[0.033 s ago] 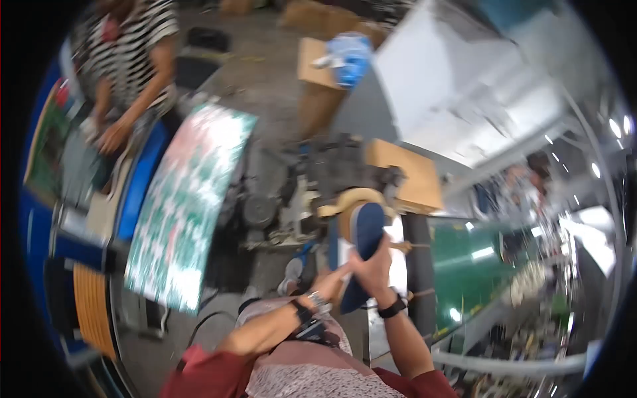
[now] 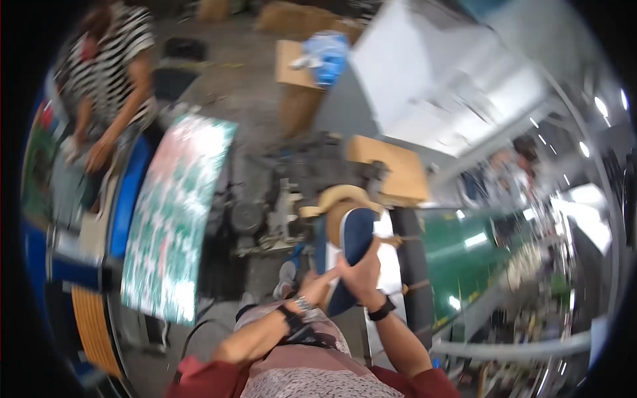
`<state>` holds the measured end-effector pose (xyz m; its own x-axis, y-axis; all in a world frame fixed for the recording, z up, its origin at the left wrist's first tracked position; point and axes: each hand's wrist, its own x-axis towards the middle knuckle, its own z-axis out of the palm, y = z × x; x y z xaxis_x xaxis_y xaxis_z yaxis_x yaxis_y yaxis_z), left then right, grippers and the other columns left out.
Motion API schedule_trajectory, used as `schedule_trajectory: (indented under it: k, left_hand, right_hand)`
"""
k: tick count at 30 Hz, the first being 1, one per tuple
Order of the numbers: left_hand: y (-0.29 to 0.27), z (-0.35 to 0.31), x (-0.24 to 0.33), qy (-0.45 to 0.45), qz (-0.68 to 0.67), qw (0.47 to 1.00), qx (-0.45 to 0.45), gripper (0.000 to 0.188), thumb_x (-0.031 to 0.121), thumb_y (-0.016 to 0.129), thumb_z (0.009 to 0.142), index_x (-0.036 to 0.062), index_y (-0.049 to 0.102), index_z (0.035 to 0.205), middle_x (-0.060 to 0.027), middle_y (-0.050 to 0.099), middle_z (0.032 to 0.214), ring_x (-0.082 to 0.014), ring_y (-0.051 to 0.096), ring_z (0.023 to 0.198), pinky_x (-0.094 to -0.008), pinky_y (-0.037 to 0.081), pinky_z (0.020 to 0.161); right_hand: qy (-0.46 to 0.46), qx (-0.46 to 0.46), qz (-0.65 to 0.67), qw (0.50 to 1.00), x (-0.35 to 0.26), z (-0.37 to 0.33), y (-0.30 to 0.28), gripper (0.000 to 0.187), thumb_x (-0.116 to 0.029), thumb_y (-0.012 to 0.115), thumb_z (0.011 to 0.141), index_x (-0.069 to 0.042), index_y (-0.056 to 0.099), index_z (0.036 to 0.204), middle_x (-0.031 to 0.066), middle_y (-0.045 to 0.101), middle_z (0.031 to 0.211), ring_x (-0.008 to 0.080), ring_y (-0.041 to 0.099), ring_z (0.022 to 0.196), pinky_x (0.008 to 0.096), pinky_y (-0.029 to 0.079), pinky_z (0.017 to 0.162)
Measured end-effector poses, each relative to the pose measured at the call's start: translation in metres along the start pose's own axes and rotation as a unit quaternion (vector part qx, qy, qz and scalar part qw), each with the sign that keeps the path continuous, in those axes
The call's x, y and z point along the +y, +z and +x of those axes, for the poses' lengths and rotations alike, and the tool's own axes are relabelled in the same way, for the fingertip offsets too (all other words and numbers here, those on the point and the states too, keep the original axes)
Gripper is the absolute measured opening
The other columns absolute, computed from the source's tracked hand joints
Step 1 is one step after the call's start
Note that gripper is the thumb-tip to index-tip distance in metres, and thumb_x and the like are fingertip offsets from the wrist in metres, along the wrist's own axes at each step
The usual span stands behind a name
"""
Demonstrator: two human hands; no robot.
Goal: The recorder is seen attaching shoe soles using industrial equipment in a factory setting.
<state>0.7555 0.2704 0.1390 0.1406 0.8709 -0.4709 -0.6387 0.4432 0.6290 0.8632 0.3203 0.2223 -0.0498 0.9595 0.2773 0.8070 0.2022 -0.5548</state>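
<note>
A navy blue shoe with a pale edge line stands tilted in front of me, against a machine with a curved tan pad. My right hand is closed around its near part, thumb and fingers wrapped on it. My left hand is closed at the shoe's left side, close to the right hand; its fingertips are partly hidden and blurred. Another blue strip shows left of the shoe; whether it belongs to the same shoe I cannot tell.
A long green-and-white streaked board lies at the left. Beyond it a person in a striped shirt works at a bench. A cardboard box stands behind the machine. A green worktop lies at the right.
The whole scene has shifted slightly left in view as my head turns. Both hands stay on the shoe, which has tilted a little.
</note>
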Motion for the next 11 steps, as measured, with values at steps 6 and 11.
schedule_trajectory:
  k: [6, 11]
  left_hand:
    - [-0.065, -0.053, 0.046, 0.020, 0.154, 0.984, -0.090, 0.065, 0.012, 0.088, 0.078, -0.0029, 0.058, 0.133, -0.0084, 0.070, 0.121, -0.0171, 0.067, 0.107, -0.0316, 0.052, 0.096]
    - [-0.117, -0.094, 0.093, 0.116, 0.424, 0.871, -0.218, 0.093, 0.016, 0.095, 0.067, -0.0039, 0.050, 0.146, -0.0142, 0.064, 0.136, -0.0215, 0.055, 0.134, -0.0361, 0.029, 0.121]
  right_hand:
    - [0.249, -0.183, 0.638, 0.705, 0.051, -0.056, -0.016, 0.074, -0.060, 0.029, 0.108, -0.001, 0.038, 0.152, 0.0117, 0.057, 0.144, 0.0250, 0.057, 0.128, 0.0399, 0.042, 0.112]
    - [0.364, -0.316, 0.723, 0.495, 0.028, -0.005, 0.044, 0.085, -0.070, 0.025, 0.103, -0.008, 0.021, 0.162, 0.0117, 0.034, 0.165, 0.0304, 0.042, 0.145, 0.0413, 0.028, 0.123]
